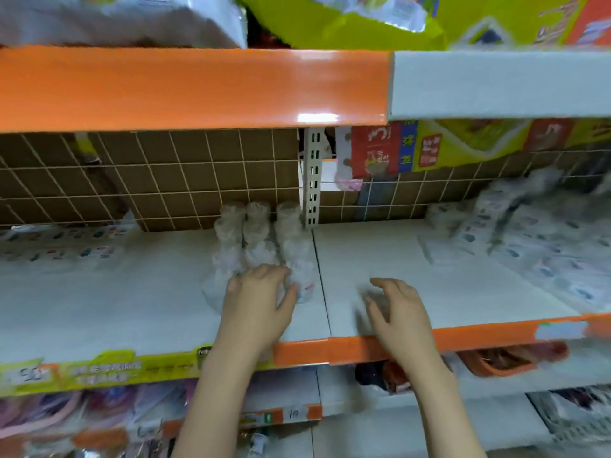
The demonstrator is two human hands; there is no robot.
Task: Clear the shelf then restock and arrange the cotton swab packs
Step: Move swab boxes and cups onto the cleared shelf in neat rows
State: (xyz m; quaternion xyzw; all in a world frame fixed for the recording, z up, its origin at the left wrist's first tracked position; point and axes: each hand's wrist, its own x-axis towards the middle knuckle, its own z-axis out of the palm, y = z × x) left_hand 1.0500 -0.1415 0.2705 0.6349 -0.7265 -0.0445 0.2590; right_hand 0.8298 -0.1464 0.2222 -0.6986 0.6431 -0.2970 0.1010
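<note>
— Where are the swab packs (261,246)?

— On the white shelf (413,279), just left of centre. Three clear rows run side by side from the wire grid (185,180) at the back towards the front, close to the seam between the two shelf boards.

— And the hands?

— The left hand (258,299) rests on the near end of those rows, palm down, fingers curled over the front packs and the thumb against the right-hand row. The right hand (400,312) hovers over bare shelf at about 3 o'clock from the left one, fingers (383,284) apart and loosely bent, holding nothing. Something blurred lies under its palm; I cannot tell what.

— Anything else on that shelf?

— More white packs (542,246) heaped at 2 o'clock, tilted and blurred, and a flat printed pack (59,246) far off at 9 o'clock. A slotted upright (312,180) stands behind the swab packs, and cardboard (158,160) shows through the grid.

— And around it?

— An orange shelf edge (185,87) overhead and an orange lip (347,350) in front, crossed by both forearms.
</note>
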